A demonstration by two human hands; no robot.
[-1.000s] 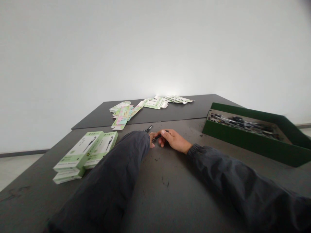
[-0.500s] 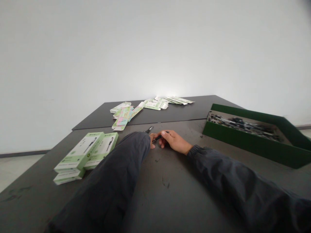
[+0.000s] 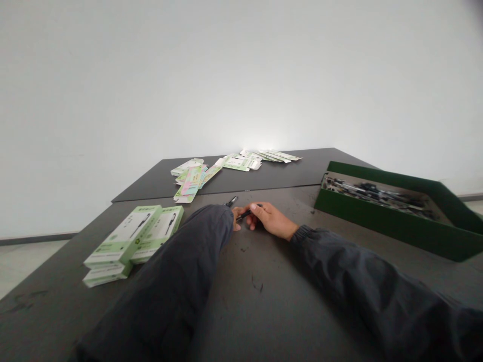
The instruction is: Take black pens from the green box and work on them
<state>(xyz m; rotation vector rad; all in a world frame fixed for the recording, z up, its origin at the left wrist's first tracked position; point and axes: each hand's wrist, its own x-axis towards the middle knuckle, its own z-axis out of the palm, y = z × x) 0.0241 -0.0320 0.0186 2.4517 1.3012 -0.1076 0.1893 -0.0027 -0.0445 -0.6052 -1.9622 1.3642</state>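
My right hand is closed around a black pen, which slants toward my left hand. The left hand's fingers are bent at the pen's left end, though the dark sleeve covers most of that hand. Just past the left cuff, the end of another pen shows; the cuff hides the rest of it. Both hands are close together, low over the dark table.
Green-and-white pen boxes are stacked at the left. Flattened cartons and more cartons lie on the far table section. On the right, a green tray contains many loose pens. A pale wall stands behind.
Almost nothing differs. The fingers of my left hand have shifted very slightly at the pen, and my right hand holds its place.
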